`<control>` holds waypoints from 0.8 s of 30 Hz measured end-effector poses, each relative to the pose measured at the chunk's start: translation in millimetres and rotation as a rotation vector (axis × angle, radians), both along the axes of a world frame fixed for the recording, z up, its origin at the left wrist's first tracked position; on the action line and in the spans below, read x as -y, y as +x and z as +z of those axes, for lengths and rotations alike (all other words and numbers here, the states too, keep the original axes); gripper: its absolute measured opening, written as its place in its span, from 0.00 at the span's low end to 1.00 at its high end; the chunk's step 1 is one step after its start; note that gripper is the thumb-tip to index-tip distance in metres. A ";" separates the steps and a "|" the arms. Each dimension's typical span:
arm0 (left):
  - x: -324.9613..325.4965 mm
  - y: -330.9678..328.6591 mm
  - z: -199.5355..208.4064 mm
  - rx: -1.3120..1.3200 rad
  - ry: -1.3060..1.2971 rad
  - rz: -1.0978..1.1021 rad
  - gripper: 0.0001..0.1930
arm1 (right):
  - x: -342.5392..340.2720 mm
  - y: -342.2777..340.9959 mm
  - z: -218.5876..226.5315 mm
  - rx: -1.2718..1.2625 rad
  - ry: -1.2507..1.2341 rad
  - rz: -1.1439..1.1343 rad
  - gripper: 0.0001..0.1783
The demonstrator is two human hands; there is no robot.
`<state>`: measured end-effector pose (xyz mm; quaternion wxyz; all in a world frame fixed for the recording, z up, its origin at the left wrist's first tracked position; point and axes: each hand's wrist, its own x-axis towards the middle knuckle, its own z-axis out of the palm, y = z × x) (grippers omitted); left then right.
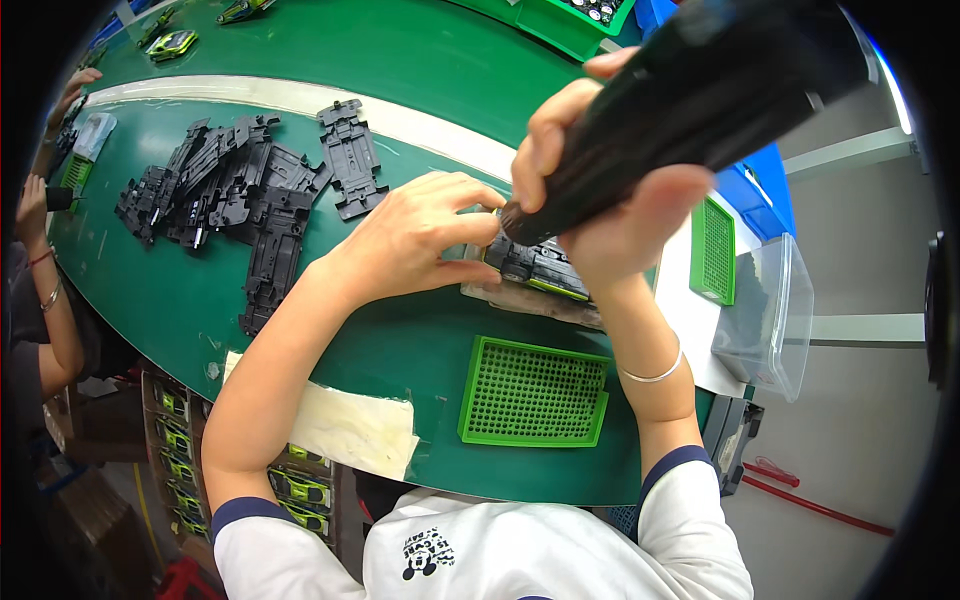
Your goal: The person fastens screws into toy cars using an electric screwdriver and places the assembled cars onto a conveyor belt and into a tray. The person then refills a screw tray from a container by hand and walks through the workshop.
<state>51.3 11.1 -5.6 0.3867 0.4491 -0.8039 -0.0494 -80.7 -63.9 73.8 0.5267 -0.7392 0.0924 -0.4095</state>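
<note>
My right hand (635, 225) is wrapped round a thick black power screwdriver (700, 95), held tilted with its narrow end down. That end reaches the near-left end of a toy car (548, 268), which lies with its black underside up and a yellow-green edge showing. With thumb and fingers, my left hand (425, 235) grips the car's left end, close to the screwdriver's nose. The very tip is hidden by my fingers. Under the car is a pale, worn pad (540, 303). Left of my left hand lies a single black car chassis (350, 160).
A heap of black chassis (225, 190) covers the left of the green table. A green perforated tray (535, 392) is near me, another green tray (713, 250) to the right beside a clear plastic bin (765, 320). Another person's hand (32, 210) shows at far left.
</note>
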 end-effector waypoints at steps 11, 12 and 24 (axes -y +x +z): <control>-0.6 -0.6 -2.6 -0.032 0.008 -0.004 0.15 | -2.2 0.0 -11.2 0.032 0.071 0.065 0.51; -0.8 0.5 -3.4 -0.039 0.018 -0.001 0.15 | -2.0 1.2 -12.7 0.035 0.073 0.062 0.51; 6.5 -3.8 -14.2 -0.367 0.283 0.034 0.28 | 26.2 -40.1 34.2 0.532 0.025 0.259 0.38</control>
